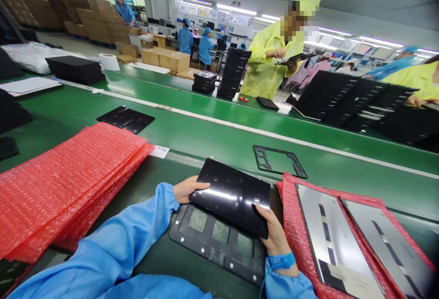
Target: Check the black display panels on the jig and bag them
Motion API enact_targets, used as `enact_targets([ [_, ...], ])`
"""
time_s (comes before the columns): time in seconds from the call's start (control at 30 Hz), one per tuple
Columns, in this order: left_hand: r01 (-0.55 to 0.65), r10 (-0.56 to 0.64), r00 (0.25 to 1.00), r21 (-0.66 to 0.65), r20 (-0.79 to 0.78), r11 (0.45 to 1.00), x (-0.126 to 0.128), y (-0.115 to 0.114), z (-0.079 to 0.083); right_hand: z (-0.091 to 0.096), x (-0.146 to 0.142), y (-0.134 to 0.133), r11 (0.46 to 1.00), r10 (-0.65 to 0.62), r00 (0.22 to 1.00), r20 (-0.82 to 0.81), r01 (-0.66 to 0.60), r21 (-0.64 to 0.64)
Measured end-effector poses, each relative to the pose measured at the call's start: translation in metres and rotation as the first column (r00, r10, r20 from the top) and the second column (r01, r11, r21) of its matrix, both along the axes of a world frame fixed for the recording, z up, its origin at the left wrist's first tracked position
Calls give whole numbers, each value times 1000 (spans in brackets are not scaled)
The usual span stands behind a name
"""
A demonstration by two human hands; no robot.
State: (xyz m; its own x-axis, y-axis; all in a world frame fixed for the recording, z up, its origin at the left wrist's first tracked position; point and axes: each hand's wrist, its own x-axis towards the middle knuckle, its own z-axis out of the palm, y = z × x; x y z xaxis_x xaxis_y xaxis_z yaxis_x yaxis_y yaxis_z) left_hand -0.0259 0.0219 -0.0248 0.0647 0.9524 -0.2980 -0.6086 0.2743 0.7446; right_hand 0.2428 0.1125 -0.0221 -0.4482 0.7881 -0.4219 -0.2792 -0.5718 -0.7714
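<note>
The person in the blue gown holds a black glass-fronted panel between both hands, tilted over a black moulded jig. Their left hand is curled partly closed around the panel's left edge, and their right hand grips its near right corner, thumb on the glossy face. From here, I can't tell whether the panel's underside touches the jig.

Just to the right, blocking that side of the belt, lies an open red bubble pouch with two silver-backed display panels on it. To the left is a thick stack of red bubble pouches, nearly reaching the left sleeve. A white label sits at the stack's far corner.

Farther along the green conveyor belt are an empty black frame and a flat black panel. Across the next belt, a co-worker in a yellow gown handles a dark panel beside tall stacks of black trays. Cardboard boxes rise along the far wall.
</note>
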Motion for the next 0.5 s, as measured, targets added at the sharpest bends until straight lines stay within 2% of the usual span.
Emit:
enact_targets([
  [0.5,12,-12,1000,12,1,1000,-1,0,-5,0,0,-1,1000,-1,1000,4,1,8],
])
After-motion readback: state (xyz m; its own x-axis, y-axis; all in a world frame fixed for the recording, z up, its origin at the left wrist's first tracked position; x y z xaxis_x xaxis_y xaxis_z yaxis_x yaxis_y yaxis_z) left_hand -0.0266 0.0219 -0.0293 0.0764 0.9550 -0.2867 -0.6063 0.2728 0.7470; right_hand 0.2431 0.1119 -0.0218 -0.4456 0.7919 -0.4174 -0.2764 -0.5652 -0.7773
